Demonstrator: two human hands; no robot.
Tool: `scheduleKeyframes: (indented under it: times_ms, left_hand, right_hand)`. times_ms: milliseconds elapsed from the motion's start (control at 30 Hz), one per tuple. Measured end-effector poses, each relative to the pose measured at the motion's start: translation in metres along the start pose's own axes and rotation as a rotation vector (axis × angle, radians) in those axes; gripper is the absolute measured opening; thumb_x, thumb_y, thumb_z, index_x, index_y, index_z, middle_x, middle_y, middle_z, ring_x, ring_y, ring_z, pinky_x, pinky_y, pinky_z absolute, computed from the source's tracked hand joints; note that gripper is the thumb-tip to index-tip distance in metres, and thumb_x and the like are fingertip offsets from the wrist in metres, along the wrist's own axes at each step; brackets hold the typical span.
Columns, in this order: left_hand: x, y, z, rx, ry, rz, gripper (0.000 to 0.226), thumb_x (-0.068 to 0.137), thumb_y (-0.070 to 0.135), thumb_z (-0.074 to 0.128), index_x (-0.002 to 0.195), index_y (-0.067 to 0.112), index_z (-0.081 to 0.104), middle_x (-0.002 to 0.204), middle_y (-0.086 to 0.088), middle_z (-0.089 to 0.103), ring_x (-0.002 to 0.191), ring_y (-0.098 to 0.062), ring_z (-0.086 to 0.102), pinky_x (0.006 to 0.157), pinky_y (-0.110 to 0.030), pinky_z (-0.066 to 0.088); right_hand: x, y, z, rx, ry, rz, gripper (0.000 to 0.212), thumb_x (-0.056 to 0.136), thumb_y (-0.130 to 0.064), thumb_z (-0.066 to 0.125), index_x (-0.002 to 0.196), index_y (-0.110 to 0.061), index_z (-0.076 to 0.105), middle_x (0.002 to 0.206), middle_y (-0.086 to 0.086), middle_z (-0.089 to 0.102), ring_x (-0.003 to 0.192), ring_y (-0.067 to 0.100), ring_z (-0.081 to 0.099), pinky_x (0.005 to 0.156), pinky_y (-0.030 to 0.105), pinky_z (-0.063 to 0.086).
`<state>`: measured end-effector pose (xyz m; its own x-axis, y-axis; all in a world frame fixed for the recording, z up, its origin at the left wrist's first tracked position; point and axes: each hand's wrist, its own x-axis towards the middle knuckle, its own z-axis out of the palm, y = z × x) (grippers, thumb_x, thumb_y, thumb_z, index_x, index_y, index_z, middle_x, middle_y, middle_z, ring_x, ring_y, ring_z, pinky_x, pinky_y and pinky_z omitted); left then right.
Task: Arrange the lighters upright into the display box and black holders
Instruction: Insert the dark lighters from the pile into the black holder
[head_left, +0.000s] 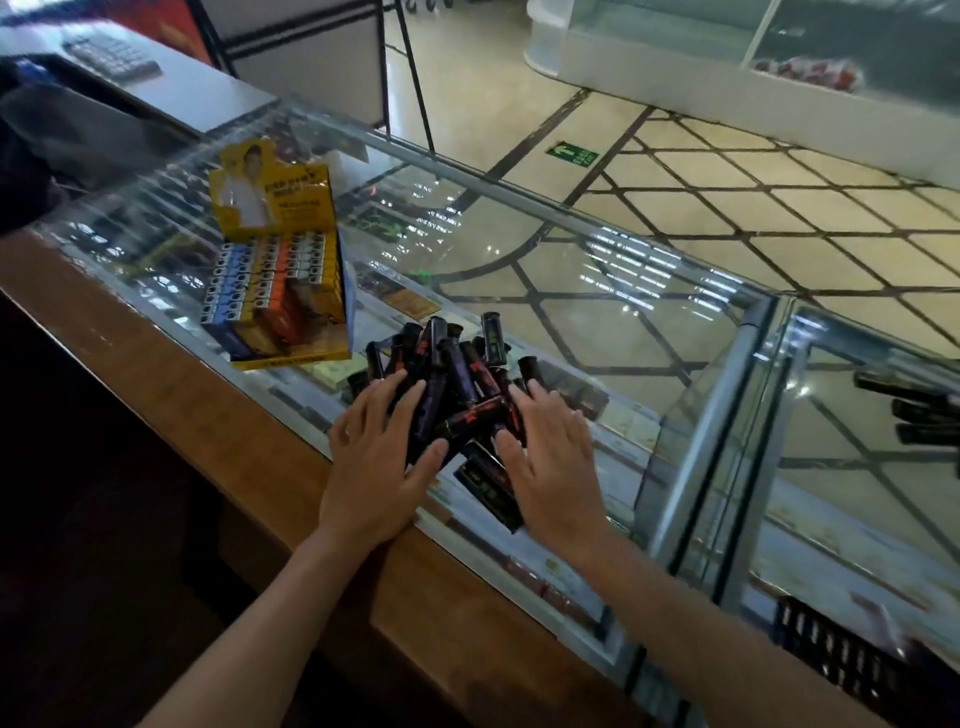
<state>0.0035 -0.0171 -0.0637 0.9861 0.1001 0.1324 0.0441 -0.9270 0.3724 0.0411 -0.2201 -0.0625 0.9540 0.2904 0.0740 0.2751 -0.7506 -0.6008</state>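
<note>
Glass worktop (571, 270) carries a jumbled pile of dark lighters (457, 379), just right of the yellow display box (283, 270). Left hand (382, 447) and right hand (548, 447) flank the pile, fingers straight, touching it, gripping nothing. Most lighters lie flat, long axes crossing; both hands equally near.

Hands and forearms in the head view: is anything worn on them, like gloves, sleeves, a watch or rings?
Nothing shows. The left hand and right hand are bare, with no visible gloves or rings. Both forearms are uncovered to the frame's edge, wrists without a watch or band.

Dark lighters (457, 384) heaped, yellow display box (306, 332) part-filled
</note>
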Motion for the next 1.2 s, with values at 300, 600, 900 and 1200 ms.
scheduleKeyframes:
  times_ms: [300,600,900,1200]
  left_hand:
    - [0.0,0.004,-0.003,-0.015,-0.008,-0.04,0.066,0.096,0.06,0.025,0.152,0.026,0.03,0.16,0.004,0.022,0.149,-0.02,0.013,0.117,-0.049,0.019]
    - [-0.014,0.012,-0.025,-0.047,0.221,-0.021,0.064,0.091,0.049,0.038,0.146,0.016,0.046,0.152,-0.008,0.038,0.14,-0.033,0.029,0.112,-0.047,0.023]
    - [-0.006,0.169,0.019,-0.319,0.139,0.309,0.057,0.086,0.035,0.049,0.14,0.016,0.05,0.145,-0.007,0.044,0.133,-0.036,0.035,0.108,-0.053,0.03]
    - [0.062,0.34,0.108,-0.192,-0.259,0.603,0.069,0.089,0.049,0.047,0.151,0.031,0.023,0.158,0.001,0.019,0.148,-0.025,0.012,0.12,-0.049,0.02]
  right_hand:
    - [-0.003,-0.028,0.024,-0.165,0.06,0.09,0.067,0.097,-0.06,0.009,0.153,-0.027,0.025,0.165,0.002,0.016,0.153,0.03,0.0,0.123,0.05,0.0]
    - [-0.022,-0.001,-0.027,0.023,0.092,-0.004,0.061,0.097,-0.059,0.022,0.149,-0.029,0.031,0.161,0.0,0.019,0.15,0.02,0.011,0.119,0.057,0.011]
    - [-0.074,0.13,-0.164,-0.084,0.338,0.223,0.066,0.084,-0.047,0.045,0.143,-0.017,0.042,0.15,0.007,0.036,0.14,0.025,0.027,0.114,0.049,0.028]
    - [-0.098,0.233,-0.245,-0.239,0.432,0.485,0.073,0.077,-0.049,0.045,0.143,-0.02,0.041,0.147,0.005,0.039,0.137,0.028,0.032,0.109,0.053,0.033]
